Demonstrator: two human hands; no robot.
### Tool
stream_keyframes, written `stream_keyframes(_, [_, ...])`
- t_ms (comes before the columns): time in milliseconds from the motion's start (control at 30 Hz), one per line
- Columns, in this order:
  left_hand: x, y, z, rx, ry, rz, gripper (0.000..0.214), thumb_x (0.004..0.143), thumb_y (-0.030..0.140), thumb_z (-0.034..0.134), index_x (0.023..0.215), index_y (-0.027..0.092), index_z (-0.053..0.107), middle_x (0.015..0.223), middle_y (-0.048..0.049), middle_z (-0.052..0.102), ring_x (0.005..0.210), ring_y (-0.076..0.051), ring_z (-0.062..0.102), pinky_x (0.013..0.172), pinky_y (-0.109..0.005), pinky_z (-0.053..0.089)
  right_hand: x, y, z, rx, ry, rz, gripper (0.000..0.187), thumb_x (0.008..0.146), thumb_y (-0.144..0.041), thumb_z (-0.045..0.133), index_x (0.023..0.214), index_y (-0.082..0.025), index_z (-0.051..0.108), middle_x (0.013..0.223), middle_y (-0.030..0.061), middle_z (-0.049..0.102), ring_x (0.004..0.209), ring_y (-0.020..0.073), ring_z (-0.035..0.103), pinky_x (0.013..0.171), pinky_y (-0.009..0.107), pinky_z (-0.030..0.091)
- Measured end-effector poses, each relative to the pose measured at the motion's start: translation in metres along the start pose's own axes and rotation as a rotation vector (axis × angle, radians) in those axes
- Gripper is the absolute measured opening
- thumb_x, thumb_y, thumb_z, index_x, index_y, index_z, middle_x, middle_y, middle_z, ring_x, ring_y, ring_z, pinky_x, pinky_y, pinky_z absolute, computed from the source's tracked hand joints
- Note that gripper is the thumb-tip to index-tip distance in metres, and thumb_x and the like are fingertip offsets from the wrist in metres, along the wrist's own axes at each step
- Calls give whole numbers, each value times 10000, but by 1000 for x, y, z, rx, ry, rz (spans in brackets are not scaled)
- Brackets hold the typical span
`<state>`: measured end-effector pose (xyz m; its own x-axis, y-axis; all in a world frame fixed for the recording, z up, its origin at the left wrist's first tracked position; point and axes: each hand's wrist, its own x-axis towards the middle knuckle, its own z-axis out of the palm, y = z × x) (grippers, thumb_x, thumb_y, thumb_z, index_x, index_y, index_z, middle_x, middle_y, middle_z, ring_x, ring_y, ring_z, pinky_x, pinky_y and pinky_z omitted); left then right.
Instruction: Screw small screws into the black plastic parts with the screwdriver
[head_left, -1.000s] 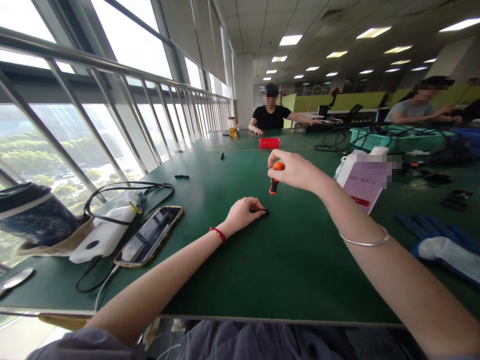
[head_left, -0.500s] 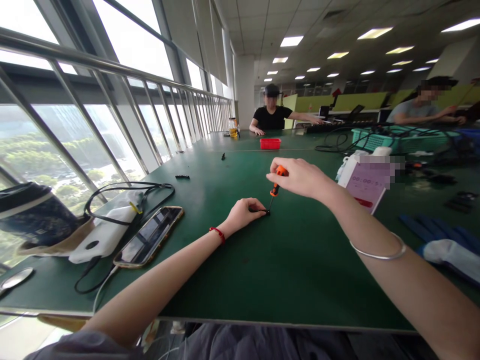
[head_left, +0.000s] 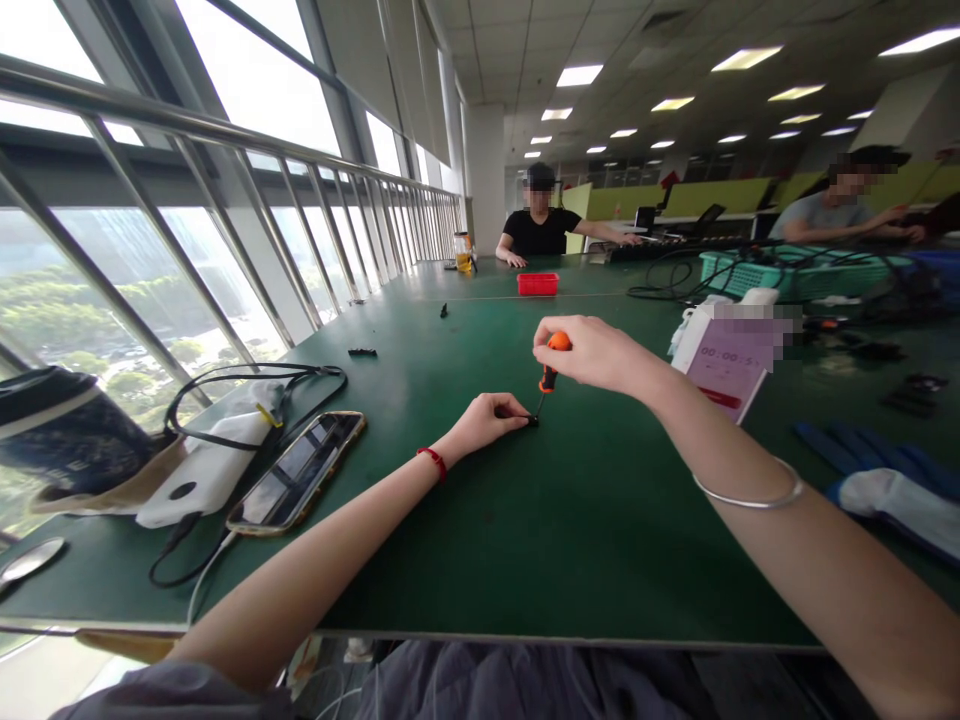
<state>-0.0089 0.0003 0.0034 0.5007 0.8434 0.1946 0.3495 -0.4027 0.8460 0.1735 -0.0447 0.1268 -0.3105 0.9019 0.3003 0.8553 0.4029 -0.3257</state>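
Note:
In the middle of the green table (head_left: 570, 530), my left hand (head_left: 489, 420) pinches a small black part (head_left: 533, 420) against the surface. Fingers hide most of that part, so its kind cannot be made out. My right hand (head_left: 592, 350) is closed around the handle of an orange and black screwdriver (head_left: 548, 378). The screwdriver stands nearly upright, leaning a little, and its tip meets the black part just beyond my left fingertips. Two other small black pieces lie farther off, one piece (head_left: 363, 352) to the left and another piece (head_left: 444, 311) toward the back.
To the left lie a phone (head_left: 298, 475), a white power bank (head_left: 202, 470), black cables and a dark cup (head_left: 67, 430). A phone showing a timer (head_left: 724, 365) and blue gloves (head_left: 892, 490) are at right. A red bin (head_left: 538, 285), a teal basket (head_left: 810, 275) and two people are farther back.
Both hands keep their hold, with the screwdriver tip still at the black part. The whole view has shifted slightly; little else differs.

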Motion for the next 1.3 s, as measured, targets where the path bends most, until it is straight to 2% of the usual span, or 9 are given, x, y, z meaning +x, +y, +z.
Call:
stream_keyframes(167, [1, -2, -4, -1, -48, 0, 179, 749, 271, 653, 831, 113, 675, 870, -78, 714, 788, -157, 640, 776, -290, 506, 0, 5, -9, -7, -43, -34, 171, 687, -328, 565, 839, -249, 556, 708, -22, 605, 539, 116, 494, 511, 238, 302])
stream_keyframes(267, [0, -2, -7, 11, -67, 9, 199, 752, 281, 650, 856, 114, 683, 890, -78, 715, 794, -156, 642, 792, -296, 508, 1, 9, -11, 3, -73, 24, 219, 758, -443, 519, 798, -237, 583, 638, -14, 590, 493, 117, 487, 507, 245, 294])
stream_keyframes(367, [0, -2, -9, 31, -84, 24, 223, 758, 293, 644, 882, 114, 689, 913, -80, 715, 809, -160, 641, 801, -300, 508, 4, 13, -10, -36, 38, 72, 396, 837, -525, 382, 691, -222, 589, 585, 12, 568, 509, 141, 491, 511, 262, 282])
stream_keyframes(533, [-1, 1, -12, 45, -120, 31, 255, 765, 316, 642, 922, 122, 697, 945, -83, 713, 832, -168, 638, 823, -310, 503, 4, 14, -11, 31, -16, 33, 192, 770, -390, 500, 857, -242, 585, 702, -7, 619, 538, 123, 500, 518, 243, 301])
stream_keyframes(733, [-2, 4, -13, 45, -138, 45, 269, 775, 319, 631, 945, 120, 694, 970, -86, 707, 864, -173, 635, 858, -319, 493, 2, 10, -10, -44, -7, 64, 382, 837, -506, 369, 720, -226, 602, 693, 28, 621, 594, 157, 522, 527, 263, 298])
stream_keyframes(867, [-2, 3, -14, 50, -143, 52, 265, 779, 317, 628, 943, 119, 692, 969, -87, 705, 861, -174, 635, 848, -318, 496, 2, 12, -11, -49, -19, 21, 184, 770, -387, 500, 842, -246, 594, 719, 0, 620, 587, 139, 509, 528, 247, 297])
stream_keyframes(1067, [-1, 0, -13, 48, -138, 54, 250, 782, 297, 629, 934, 109, 690, 968, -94, 705, 863, -172, 637, 846, -309, 495, 1, 12, -15, -36, -57, 76, 337, 837, -478, 389, 781, -221, 599, 695, 27, 607, 588, 147, 515, 526, 257, 295])
stream_keyframes(1200, [-1, 0, -13, 24, -140, 53, 268, 774, 317, 639, 935, 108, 691, 969, -91, 707, 867, -176, 641, 852, -313, 495, 0, 11, -15, -56, -74, 52, 231, 779, -389, 473, 932, -243, 565, 700, -3, 596, 563, 135, 500, 531, 248, 298])
stream_keyframes(1300, [-1, 1, -13, 18, -139, 40, 271, 773, 314, 639, 931, 100, 692, 967, -95, 708, 864, -176, 642, 854, -315, 494, -1, 9, -16, -87, -92, 93, 248, 789, -429, 444, 908, -238, 545, 709, 3, 599, 569, 142, 501, 537, 251, 302])
